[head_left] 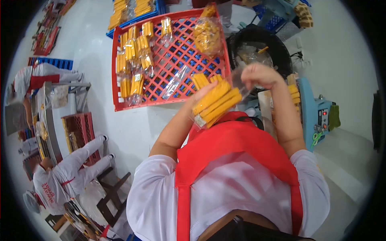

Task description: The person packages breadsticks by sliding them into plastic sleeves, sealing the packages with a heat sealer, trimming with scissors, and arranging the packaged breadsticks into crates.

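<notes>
A clear plastic bag of yellow sticks [219, 102], with a small white label at its lower end, is tilted in front of my red apron. My left hand [204, 91] is closed around it from behind, its fingers partly hidden by the bag. At the bag's loose clear end, my right hand [262, 75] has its fingers curled in a pinch on the plastic. Just beyond my left hand, more yellow sticks [199, 80] lie at the near edge of the red crate [173, 99].
Bagged sticks [130, 52] line the crate's left side; a larger bag of yellow pieces [208, 36] lies at its right. A black-lined bin [281, 52] stands beyond my right hand. A blue machine [309, 116] with green scissors [317, 139] is at right. Co-workers [60, 182] stand left.
</notes>
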Demonstrator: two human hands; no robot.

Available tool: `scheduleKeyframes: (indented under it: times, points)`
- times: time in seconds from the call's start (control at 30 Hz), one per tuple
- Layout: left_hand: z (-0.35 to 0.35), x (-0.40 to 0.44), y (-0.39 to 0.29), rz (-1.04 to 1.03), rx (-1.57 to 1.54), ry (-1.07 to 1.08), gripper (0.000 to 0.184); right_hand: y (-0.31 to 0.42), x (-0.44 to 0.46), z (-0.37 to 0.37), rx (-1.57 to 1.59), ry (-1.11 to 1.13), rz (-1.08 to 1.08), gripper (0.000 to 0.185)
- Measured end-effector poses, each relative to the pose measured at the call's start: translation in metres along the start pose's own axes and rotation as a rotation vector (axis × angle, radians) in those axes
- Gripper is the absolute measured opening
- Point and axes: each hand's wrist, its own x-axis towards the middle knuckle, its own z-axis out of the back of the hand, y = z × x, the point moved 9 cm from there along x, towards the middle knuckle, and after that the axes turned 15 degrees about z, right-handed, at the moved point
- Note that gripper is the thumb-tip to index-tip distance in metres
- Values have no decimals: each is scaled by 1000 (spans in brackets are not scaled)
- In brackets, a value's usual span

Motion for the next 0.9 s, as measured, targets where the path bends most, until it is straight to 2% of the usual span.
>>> scheduleKeyframes:
  times: [0.07,0.13,0.2,0.27,0.3,0.33,0.4,0.43,0.47,0.53,0.6,0.67,0.7,0.73,0.77,0.83,0.9]
  points:
    - [53,-8,20,-2,-80,-19,53,-47,2,-34,42,74,-170,16]
    - [87,-19,38,5,-154,-34,54,-66,7,-60,124,123,-212,17]
    - [146,-56,50,-98,-369,-321,49,-88,15,-77,206,174,-250,17]
    - [299,-111,81,-345,-433,-827,35,-105,35,-71,403,-22,-187,17]
    - [366,-151,101,-507,-462,-924,25,-109,43,-61,358,-113,-160,15]
    - [368,-188,116,-610,-585,-1070,23,-121,51,-60,354,-92,-165,15]
    - [352,-238,134,-739,-787,-1242,23,-147,67,-31,516,-375,-78,15]
    - [352,-255,135,-774,-810,-1251,23,-152,72,-28,679,-416,-41,14]
    - [352,-275,139,-811,-820,-1332,20,-161,81,-31,684,-379,-49,14]
    - [352,-301,135,-862,-844,-1414,17,-189,87,-11,783,-647,-45,14]
    - [353,-324,111,-927,-801,-1507,16,-216,100,-6,829,-622,-59,15]
    - [362,-337,76,-1016,-753,-1488,15,-250,106,10,812,-736,-50,16]
    - [360,-340,49,-1073,-714,-1452,19,-261,113,12,811,-732,-39,16]
    - [365,-340,24,-1123,-675,-1412,27,-275,110,17,826,-812,-69,18]
    - [371,-338,2,-1123,-671,-1401,27,-288,105,23,838,-894,-101,20]
    - [382,-323,-56,-1166,-518,-1199,37,-296,102,26,835,-904,-96,21]
    - [381,-297,-112,-1049,-296,-1254,37,-293,98,23,816,-931,-104,21]
